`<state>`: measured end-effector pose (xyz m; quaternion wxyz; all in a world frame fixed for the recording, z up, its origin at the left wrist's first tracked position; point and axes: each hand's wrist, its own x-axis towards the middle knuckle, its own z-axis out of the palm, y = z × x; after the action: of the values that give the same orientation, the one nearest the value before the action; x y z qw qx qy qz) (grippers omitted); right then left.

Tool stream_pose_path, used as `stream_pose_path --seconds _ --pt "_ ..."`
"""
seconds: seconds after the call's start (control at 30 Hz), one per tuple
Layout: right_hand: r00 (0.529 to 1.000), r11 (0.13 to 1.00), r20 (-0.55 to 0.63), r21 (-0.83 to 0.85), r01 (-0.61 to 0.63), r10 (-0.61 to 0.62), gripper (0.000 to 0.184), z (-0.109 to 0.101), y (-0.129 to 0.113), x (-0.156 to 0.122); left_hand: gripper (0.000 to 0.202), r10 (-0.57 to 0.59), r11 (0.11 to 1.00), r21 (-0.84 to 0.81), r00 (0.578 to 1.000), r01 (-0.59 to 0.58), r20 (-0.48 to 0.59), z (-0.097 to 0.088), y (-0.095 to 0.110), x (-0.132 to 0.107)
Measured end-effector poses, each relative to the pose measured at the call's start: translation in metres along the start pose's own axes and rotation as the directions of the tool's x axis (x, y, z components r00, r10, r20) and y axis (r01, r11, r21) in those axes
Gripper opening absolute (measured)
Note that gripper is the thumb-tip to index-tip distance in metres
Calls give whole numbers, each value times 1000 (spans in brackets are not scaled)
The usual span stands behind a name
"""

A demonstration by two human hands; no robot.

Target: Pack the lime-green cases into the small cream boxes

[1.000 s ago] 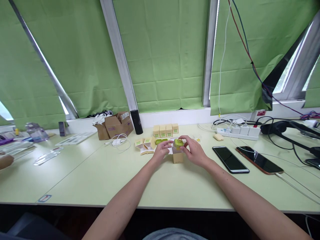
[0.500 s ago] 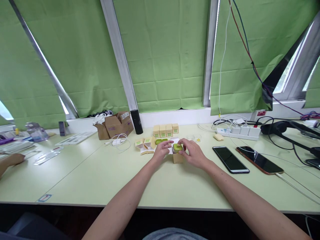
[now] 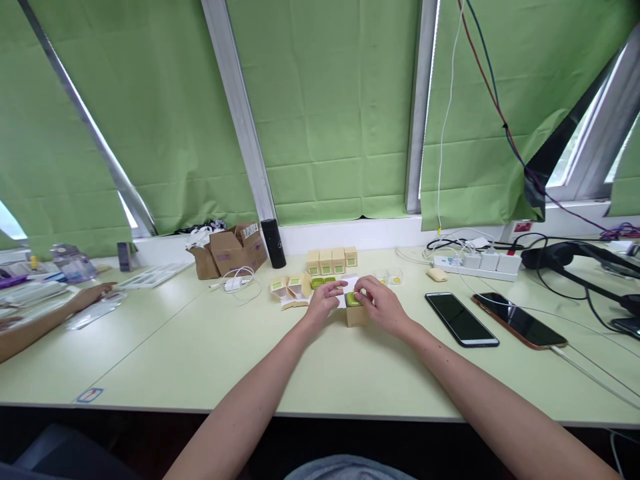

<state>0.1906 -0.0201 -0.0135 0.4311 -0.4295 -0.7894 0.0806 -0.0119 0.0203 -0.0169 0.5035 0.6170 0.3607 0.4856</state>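
Note:
A small green case (image 3: 352, 300) sits partly inside a small cardboard box (image 3: 357, 317) on the table in front of me. My right hand (image 3: 384, 307) grips the case from the right with its fingertips. My left hand (image 3: 324, 301) is beside the box on its left, fingers apart and holding nothing that I can see. Behind it, more green cases (image 3: 318, 282) lie on the table, partly hidden. A white flap or paper (image 3: 351, 281) shows between my hands. Two opened small boxes (image 3: 291, 288) lie to the left.
Several closed small boxes (image 3: 332, 261) stand in a row behind. Clear round containers (image 3: 395, 276) sit at the back right. Two phones (image 3: 461, 320) and a power strip (image 3: 477, 265) lie right. A brown carton (image 3: 236, 250) and black cylinder (image 3: 273, 244) stand left. A co-worker's hand (image 3: 93, 295) reaches in far left.
The green case has gone down into the small box, with my right hand lowering slightly. My left hand has barely moved. The co-worker's arm has reached further in from the left.

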Motion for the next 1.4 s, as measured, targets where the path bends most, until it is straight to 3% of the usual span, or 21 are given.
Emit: stream_pose_path --seconds 0.4,0.97,1.4 --pt "990 963 -1 230 -138 142 9 12 15 6 57 -10 1000 2 1000 10 -2 1 1 -1" --pt "978 928 -13 317 -195 210 13 15 12 8 57 -6 1000 -6 1000 6 18 0 0 0" --pt "918 867 -174 428 -255 356 25 13 34 8 55 -49 997 -64 999 48 -9 -2 -8 5"
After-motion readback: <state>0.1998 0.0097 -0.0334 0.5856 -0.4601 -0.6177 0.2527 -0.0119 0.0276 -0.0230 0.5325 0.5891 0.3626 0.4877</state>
